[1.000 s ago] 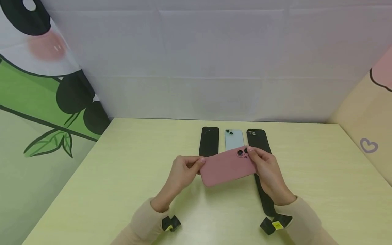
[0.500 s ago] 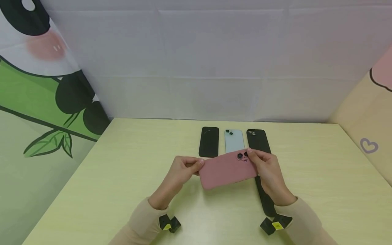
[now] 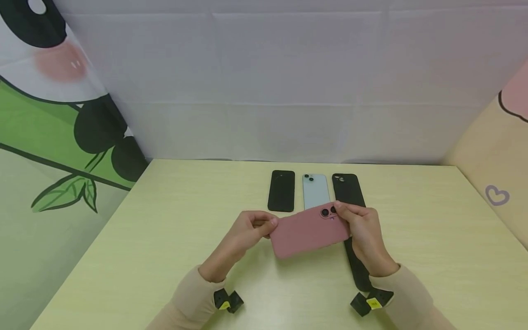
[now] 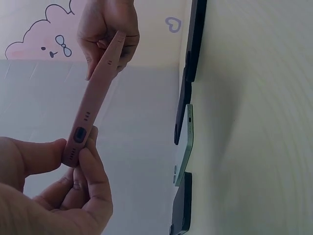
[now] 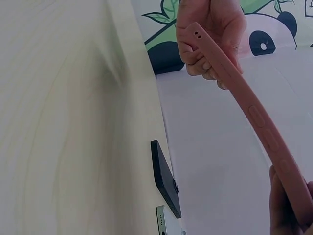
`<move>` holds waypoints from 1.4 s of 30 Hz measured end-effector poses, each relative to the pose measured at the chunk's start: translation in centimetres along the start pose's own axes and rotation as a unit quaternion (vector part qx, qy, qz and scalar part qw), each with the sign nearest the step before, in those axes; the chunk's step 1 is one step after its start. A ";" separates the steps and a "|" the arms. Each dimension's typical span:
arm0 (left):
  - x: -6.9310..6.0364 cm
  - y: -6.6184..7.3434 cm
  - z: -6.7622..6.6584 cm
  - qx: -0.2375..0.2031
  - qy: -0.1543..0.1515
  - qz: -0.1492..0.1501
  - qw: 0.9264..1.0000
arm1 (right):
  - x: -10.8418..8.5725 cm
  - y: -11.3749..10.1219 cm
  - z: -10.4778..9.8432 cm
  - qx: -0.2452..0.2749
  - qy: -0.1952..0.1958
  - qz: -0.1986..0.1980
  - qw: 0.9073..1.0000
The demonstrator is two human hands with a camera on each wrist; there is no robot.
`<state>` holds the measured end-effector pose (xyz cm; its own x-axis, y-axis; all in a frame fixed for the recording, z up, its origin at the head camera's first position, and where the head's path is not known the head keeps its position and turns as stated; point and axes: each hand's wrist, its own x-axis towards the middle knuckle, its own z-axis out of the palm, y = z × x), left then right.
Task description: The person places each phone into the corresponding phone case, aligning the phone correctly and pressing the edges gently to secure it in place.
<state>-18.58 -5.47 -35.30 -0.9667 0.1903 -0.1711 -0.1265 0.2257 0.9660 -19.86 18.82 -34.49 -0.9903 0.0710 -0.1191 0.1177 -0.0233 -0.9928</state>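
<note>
A pink phone case [image 3: 309, 231] with a camera cutout is held above the table, tilted, between both hands. Its bottom end is pinched by my left hand [image 3: 243, 238] between thumb and fingers; my right hand [image 3: 365, 236] pinches the camera end. In the left wrist view the pink case [image 4: 95, 95] shows its port edge, looking slightly bowed. The right wrist view shows the case [image 5: 249, 110] from its button side, also curved. Whether a phone sits inside cannot be told.
Behind the case lie a black phone [image 3: 281, 191], a light blue phone [image 3: 315, 189] and a black phone or case [image 3: 348, 188] in a row on the table [image 3: 185, 192]. A longer black object [image 3: 358, 268] lies partly under my right forearm.
Both hands and the pink case have shifted slightly toward me and a little to the right. The grips are unchanged, and the phones on the table have not moved.
</note>
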 end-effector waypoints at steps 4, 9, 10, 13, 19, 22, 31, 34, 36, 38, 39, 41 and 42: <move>0.0 0.0 0.1 0.012 -0.001 -0.004 1.000 | 0.0 -0.1 -0.1 0.001 -0.010 0.005 1.000; 0.0 -0.1 0.0 0.021 -0.043 -0.003 0.999 | 0.1 -0.2 -0.3 0.021 -0.026 0.024 0.999; 0.0 -0.1 0.0 0.023 -0.056 -0.003 0.998 | 0.1 -0.3 -0.4 0.028 -0.029 0.030 0.999; 0.0 -0.2 -0.1 0.029 -0.091 0.000 0.995 | 0.1 -0.4 -0.5 0.045 -0.041 0.047 0.997; 0.1 -0.5 0.0 0.048 -0.171 -0.001 0.984 | 0.1 -0.5 -0.6 0.071 -0.073 0.084 0.991; 0.1 -0.6 0.2 0.054 -0.201 0.010 0.978 | 0.0 -0.6 -0.5 0.072 -0.076 0.094 0.990; -0.1 -0.6 0.8 0.071 -0.144 0.026 0.987 | 0.0 -0.5 -0.4 0.056 -0.090 0.086 0.991; -0.3 -0.5 0.7 0.067 -0.123 0.031 0.990 | 0.0 -0.5 -0.6 0.065 -0.111 0.072 0.989; -0.4 -0.4 0.7 0.055 -0.112 0.030 0.992 | 0.1 -0.6 -0.8 0.072 -0.122 0.068 0.988; -0.4 -0.4 0.7 0.044 -0.099 0.027 0.994 | 0.1 -0.7 -0.9 0.076 -0.128 0.063 0.987; -0.4 -0.4 0.8 0.038 -0.092 0.024 0.995 | 0.1 -0.7 -0.9 0.077 -0.128 0.063 0.987; -0.3 -0.4 0.8 0.027 -0.078 0.018 0.996 | 0.2 -0.8 -1.0 0.078 -0.134 0.062 0.986; -0.3 -0.4 0.8 0.023 -0.070 0.014 0.997 | 0.2 -0.8 -1.0 0.079 -0.136 0.059 0.986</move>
<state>-18.06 -4.84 -35.79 -0.9287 0.3287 -0.1719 -0.0853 0.2616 0.9614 -20.05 19.85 -33.72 -0.9556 -0.2119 -0.2046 0.2426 -0.1723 -0.9547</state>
